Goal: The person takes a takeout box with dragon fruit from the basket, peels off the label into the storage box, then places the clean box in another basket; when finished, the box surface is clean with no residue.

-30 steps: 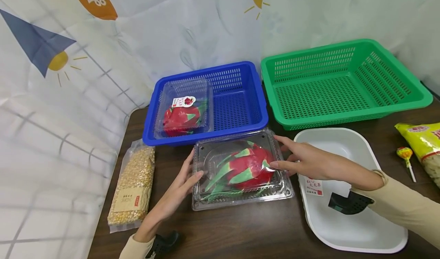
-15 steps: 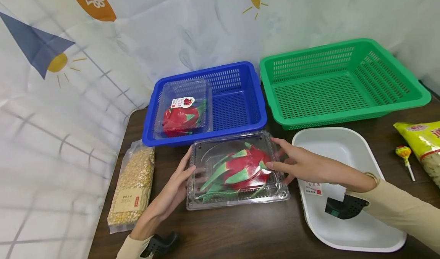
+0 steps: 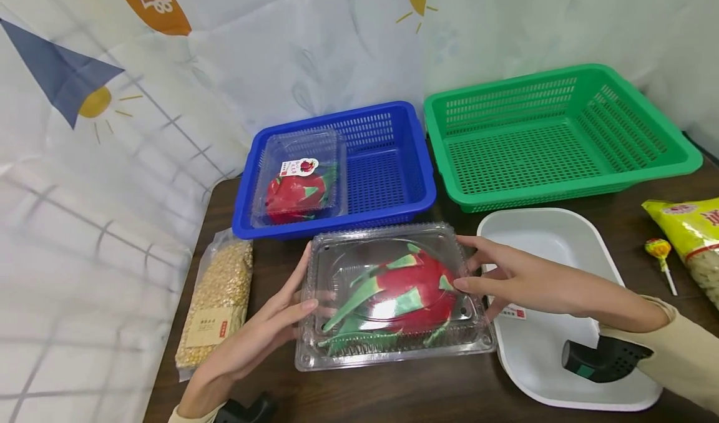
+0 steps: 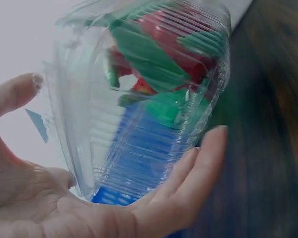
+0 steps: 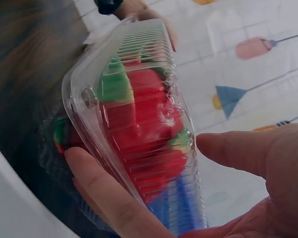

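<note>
A clear plastic clamshell box (image 3: 354, 248) with a red and green dragon fruit (image 3: 415, 292) inside is held up over the table, between both hands. The left hand (image 3: 264, 329) grips its left end; in the left wrist view fingers (image 4: 203, 168) curve along the underside. At the opposite end, the right hand (image 3: 511, 279) holds the box, thumb by the upper edge and fingers (image 5: 114, 193) on the lower side. Most of the left fingers show only through the plastic in the head view. The box's lid appears closed.
Behind stands a blue basket (image 3: 421, 161) bearing another boxed dragon fruit (image 3: 298, 192), beside a green basket (image 3: 562, 186). A white tub (image 3: 573, 373) lies under the right forearm. Vacuum-packed corn kernels (image 3: 219, 304) lie left; a lollipop (image 3: 660, 254) and yellow bag (image 3: 691, 229) lie right.
The box first shifts slightly left, then comes nearer the head camera and away from the blue basket, tilting a little. Both hands move along with it.
</note>
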Demonstrator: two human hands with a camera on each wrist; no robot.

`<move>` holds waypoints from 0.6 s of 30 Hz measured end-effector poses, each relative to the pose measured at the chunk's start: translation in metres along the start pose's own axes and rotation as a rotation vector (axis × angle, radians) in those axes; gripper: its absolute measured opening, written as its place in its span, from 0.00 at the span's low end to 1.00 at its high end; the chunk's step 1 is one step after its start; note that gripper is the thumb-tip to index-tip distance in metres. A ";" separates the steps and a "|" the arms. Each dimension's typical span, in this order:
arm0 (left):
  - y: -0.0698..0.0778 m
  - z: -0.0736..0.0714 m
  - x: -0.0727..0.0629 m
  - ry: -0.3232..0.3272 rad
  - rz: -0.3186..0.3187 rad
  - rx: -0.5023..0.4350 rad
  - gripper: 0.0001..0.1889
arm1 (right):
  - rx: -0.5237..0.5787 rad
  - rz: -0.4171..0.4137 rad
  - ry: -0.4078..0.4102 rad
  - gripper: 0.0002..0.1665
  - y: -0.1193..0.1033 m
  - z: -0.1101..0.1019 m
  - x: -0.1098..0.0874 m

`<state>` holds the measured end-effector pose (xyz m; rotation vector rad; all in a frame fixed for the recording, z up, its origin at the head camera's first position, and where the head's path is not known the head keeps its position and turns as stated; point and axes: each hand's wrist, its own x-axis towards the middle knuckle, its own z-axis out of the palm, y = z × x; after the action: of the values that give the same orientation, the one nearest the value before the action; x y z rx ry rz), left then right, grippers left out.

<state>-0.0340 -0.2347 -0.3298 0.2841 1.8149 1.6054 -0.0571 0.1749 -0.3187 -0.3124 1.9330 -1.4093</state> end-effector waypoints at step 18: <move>0.028 0.027 0.016 0.063 0.263 -0.050 0.45 | -0.139 -0.197 0.122 0.47 -0.014 -0.040 -0.033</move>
<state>-0.0369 -0.1978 -0.3096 0.4708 1.8418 1.8557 -0.0630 0.2173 -0.2865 -0.5047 2.1545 -1.4495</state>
